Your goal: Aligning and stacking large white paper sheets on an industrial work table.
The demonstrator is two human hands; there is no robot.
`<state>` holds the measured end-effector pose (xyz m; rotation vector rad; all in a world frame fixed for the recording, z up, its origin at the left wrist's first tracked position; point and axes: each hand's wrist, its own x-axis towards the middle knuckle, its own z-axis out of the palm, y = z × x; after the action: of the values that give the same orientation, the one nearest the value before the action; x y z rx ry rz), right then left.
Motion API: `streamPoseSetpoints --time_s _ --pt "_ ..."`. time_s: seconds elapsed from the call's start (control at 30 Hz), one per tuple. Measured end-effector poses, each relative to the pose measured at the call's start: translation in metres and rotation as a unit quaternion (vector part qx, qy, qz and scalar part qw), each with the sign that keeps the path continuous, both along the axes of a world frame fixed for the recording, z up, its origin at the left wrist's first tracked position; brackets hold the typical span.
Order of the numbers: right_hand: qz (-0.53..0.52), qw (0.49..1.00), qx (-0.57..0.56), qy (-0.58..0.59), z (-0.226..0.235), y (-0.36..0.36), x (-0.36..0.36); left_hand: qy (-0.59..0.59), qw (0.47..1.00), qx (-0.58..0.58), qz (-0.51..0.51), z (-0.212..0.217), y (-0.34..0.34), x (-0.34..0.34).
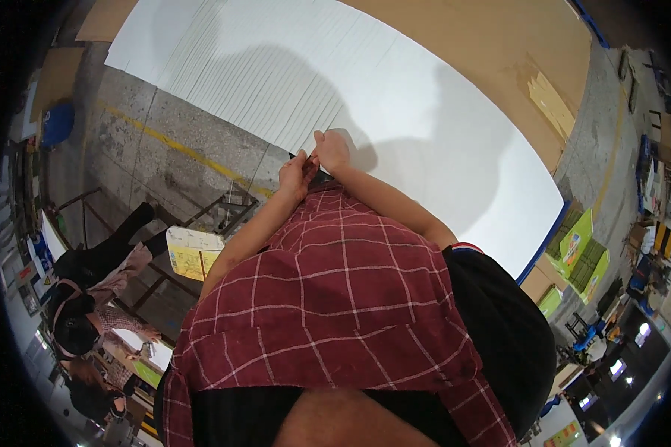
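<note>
My left hand [297, 176] and my right hand [332, 151] meet just in front of my apron, at the near edge of a long spread of white sheets [455, 149]. Both hands are closed, fingertips almost touching. A small dark thing seems to lie between them, too small to make out. Toward the far left the sheets overlap in a stepped fan of many thin edges [261, 89]. My right hand rests on or just over the sheets, while the left is beside their edge. A red checked apron [335, 276] covers my front.
Brown cardboard [499, 45] lies beyond the white sheets. Green printed packs [578, 249] stand at the right. On the left are a metal frame [138, 290], a yellow-and-white paper [194, 252] and other people [82, 328]. A yellow line [179, 149] crosses the concrete floor.
</note>
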<state>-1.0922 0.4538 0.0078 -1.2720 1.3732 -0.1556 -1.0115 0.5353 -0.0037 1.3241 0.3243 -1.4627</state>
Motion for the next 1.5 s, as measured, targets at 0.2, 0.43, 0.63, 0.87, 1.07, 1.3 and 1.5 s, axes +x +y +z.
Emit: streamPoseSetpoints --time_s 0.2,0.43,0.63,0.87,1.07,1.3,1.5 --pt "0.014 1.0 -0.008 -0.015 0.006 0.0 -0.001 0.002 1.0 -0.018 -0.017 0.0 0.002 0.004" --pt "-0.02 0.987 0.033 -0.158 -0.006 0.013 -0.031 0.0 1.0 0.016 -0.018 0.01 0.009 0.011" --pt "0.097 0.974 0.13 -0.156 0.01 0.031 -0.102 0.009 0.999 0.046 -0.009 0.017 0.046 0.037" --pt "-0.016 0.98 0.165 -0.109 0.035 0.011 -0.136 0.053 0.999 0.0 -0.003 0.02 0.064 0.047" --pt "0.011 0.985 0.127 -0.115 0.048 -0.018 -0.127 0.016 0.999 0.007 0.033 0.042 0.056 0.038" --pt "0.038 0.989 0.111 -0.09 0.057 -0.062 -0.095 0.015 0.995 -0.014 0.099 0.028 0.043 0.043" --pt "0.149 0.985 0.064 -0.051 0.063 -0.087 -0.039 -0.047 0.989 0.003 0.139 0.032 0.014 0.057"
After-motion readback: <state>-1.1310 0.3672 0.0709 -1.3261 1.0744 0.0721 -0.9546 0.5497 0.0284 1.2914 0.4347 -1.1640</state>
